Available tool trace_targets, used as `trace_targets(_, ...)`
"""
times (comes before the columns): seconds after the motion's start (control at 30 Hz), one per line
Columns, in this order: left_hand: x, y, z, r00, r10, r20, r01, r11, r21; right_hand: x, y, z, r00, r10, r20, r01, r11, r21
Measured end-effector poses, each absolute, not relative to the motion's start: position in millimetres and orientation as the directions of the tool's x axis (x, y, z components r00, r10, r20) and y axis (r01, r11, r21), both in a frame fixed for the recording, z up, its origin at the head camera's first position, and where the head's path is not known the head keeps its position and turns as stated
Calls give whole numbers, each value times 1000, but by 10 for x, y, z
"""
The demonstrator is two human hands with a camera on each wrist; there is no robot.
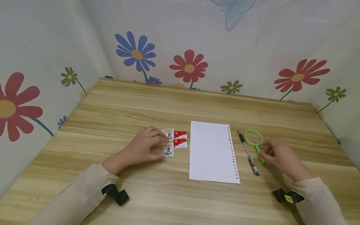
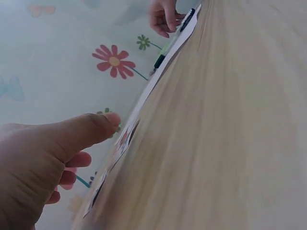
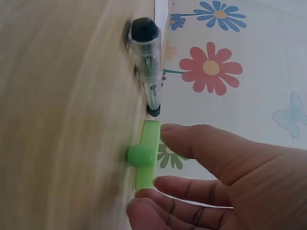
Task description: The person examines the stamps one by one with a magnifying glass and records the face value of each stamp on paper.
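Note:
My left hand hovers at the left edge of a cluster of small stamp-like printed cards, its thumb and fingers spread apart. Two cards are red with a yellow emblem, such as the lower red card; beside them lie pale pictured cards, partly hidden by my fingers. Loosely bent, my right hand is beside a green magnifying glass, the thumb close to its handle. In the right wrist view a gap separates the thumb from the fingers, nothing gripped between them. Whether the thumb touches the handle I cannot tell.
Between the hands lies a white sheet of paper with punched holes down its right side. A clear pen with black ends lies between the sheet and the magnifying glass. The wooden table meets a flower-printed curtain at the back.

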State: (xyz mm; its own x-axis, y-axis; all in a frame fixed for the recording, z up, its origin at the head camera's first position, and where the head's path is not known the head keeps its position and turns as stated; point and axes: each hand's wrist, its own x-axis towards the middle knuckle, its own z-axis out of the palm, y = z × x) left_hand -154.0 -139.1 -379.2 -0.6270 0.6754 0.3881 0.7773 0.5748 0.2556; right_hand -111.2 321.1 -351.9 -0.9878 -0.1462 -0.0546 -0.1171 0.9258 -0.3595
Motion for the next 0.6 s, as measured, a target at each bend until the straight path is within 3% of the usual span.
trace_targets(0.6,-1560,-1394,-3896,-668,675,314,744,605,284,-1110,3176,-3596,-984,-178,-5,-168,932,-320)
